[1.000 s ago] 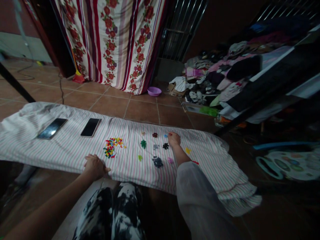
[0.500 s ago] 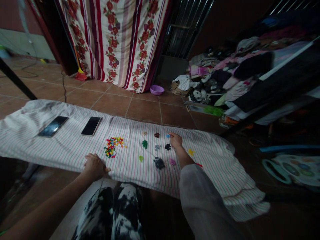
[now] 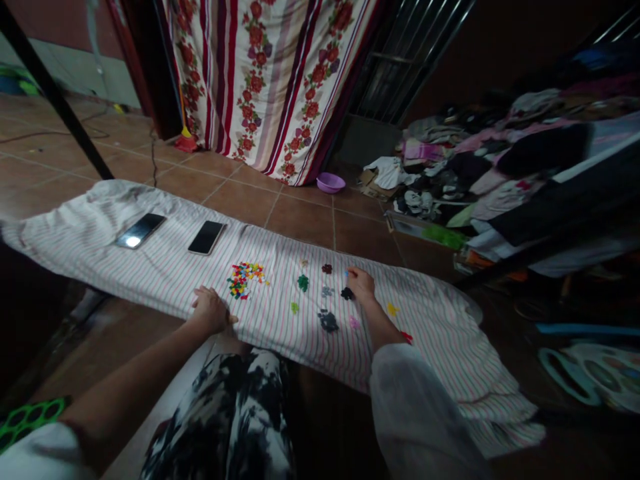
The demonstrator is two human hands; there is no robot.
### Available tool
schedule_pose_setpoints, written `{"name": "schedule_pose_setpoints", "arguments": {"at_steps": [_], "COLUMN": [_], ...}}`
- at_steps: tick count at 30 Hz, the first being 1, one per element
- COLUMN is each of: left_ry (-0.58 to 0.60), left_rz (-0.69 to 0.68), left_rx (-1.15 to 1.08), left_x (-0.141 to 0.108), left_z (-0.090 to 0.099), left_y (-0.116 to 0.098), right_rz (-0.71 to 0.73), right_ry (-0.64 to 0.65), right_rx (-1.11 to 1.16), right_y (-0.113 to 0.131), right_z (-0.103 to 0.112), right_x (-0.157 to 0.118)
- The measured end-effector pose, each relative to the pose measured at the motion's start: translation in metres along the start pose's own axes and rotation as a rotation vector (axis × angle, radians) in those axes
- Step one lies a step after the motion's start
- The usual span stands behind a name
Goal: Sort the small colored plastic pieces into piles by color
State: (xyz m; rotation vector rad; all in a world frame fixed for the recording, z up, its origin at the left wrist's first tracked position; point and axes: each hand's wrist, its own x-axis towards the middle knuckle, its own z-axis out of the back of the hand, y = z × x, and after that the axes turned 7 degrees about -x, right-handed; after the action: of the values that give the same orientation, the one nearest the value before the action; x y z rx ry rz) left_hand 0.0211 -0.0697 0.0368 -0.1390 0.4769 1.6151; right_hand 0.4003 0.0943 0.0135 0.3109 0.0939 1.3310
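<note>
My right hand (image 3: pixel 362 283) is over the striped cloth (image 3: pixel 270 320), fingertips together at a small blue pile (image 3: pixel 347 273); whether a piece is between them is too small to tell. Just below it lies a black pile (image 3: pixel 347 293). My left hand (image 3: pixel 210 309) rests on the cloth's near edge with its fingers apart, below a mixed heap of coloured pieces (image 3: pixel 240 283). Between the hands are small piles: dark green (image 3: pixel 303 283), light green (image 3: pixel 295 307), brown (image 3: pixel 327 269), grey (image 3: pixel 327 291), dark grey (image 3: pixel 329 322) and pink (image 3: pixel 355 323).
Two phones (image 3: pixel 141 231) (image 3: pixel 207 238) lie on the cloth's left part. Yellow pieces (image 3: pixel 393 309) and red pieces (image 3: pixel 407 337) lie right of my right forearm. Beyond the cloth are a purple basin (image 3: pixel 331 183), a floral curtain (image 3: pixel 255 87) and heaped clothes (image 3: pixel 465 153).
The view has shifted, so the cloth and both hands appear further right. My right fingertips remain by the blue pile, and my left hand still rests at the near edge.
</note>
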Motion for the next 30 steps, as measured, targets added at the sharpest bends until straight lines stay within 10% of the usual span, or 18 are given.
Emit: {"name": "schedule_pose_setpoints", "arguments": {"at_steps": [30], "left_ry": [0.021], "left_rz": [0.021], "left_rx": [-0.488], "left_x": [0.003], "left_z": [-0.002], "left_y": [0.002], "right_rz": [0.690], "right_ry": [0.295], "right_rx": [0.201], "right_y": [0.203], "right_z": [-0.048], "right_x": [-0.169]}}
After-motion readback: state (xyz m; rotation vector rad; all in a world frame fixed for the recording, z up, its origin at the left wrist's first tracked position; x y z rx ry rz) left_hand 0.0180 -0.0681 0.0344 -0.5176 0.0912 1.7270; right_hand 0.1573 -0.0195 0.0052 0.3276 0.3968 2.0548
